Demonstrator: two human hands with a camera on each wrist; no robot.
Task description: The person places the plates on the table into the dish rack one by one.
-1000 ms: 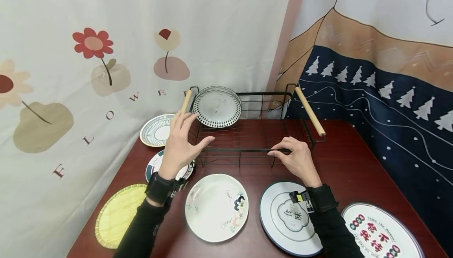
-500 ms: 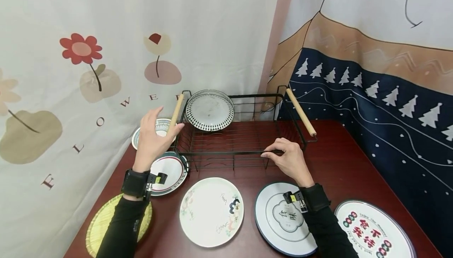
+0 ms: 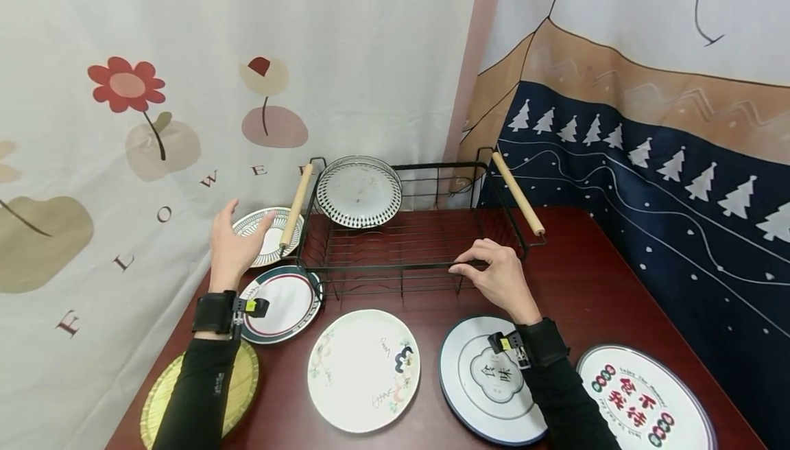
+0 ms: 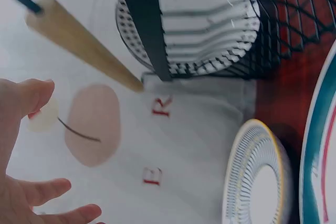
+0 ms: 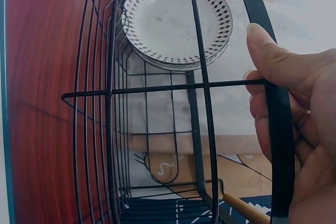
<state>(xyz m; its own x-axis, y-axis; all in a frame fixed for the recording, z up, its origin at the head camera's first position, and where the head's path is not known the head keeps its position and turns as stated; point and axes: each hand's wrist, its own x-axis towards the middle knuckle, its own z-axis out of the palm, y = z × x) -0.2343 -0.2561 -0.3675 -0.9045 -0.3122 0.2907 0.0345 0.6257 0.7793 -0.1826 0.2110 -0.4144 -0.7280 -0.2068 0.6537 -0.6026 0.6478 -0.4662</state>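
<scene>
My left hand (image 3: 230,247) hovers with its fingers spread near a dish with a radiating striped rim (image 3: 276,239), left of the rack; it holds nothing. In the left wrist view a gap separates its fingers from that dish (image 4: 264,195). A black wire dish rack (image 3: 407,267) with wooden handles stands at the back of the table. With thumb and fingers my right hand (image 3: 496,275) grips the rack's front top rail (image 5: 280,129). Inside the rack, at its left end, a plate with a diamond-patterned rim (image 3: 359,194) leans upright, at least one more behind it.
A green-rimmed plate (image 3: 284,302) lies beside the rack's front left corner. Closer to me lie a yellow woven mat (image 3: 243,388), a floral plate (image 3: 363,371), a blue-edged plate (image 3: 487,374) and a plate with red characters (image 3: 644,398). Printed curtains (image 3: 370,59) hang behind.
My left hand has moved left, away from the rack's left end and past its wooden handle, to above the striped dish. The right hand stays on the rail. The head view has shifted slightly right.
</scene>
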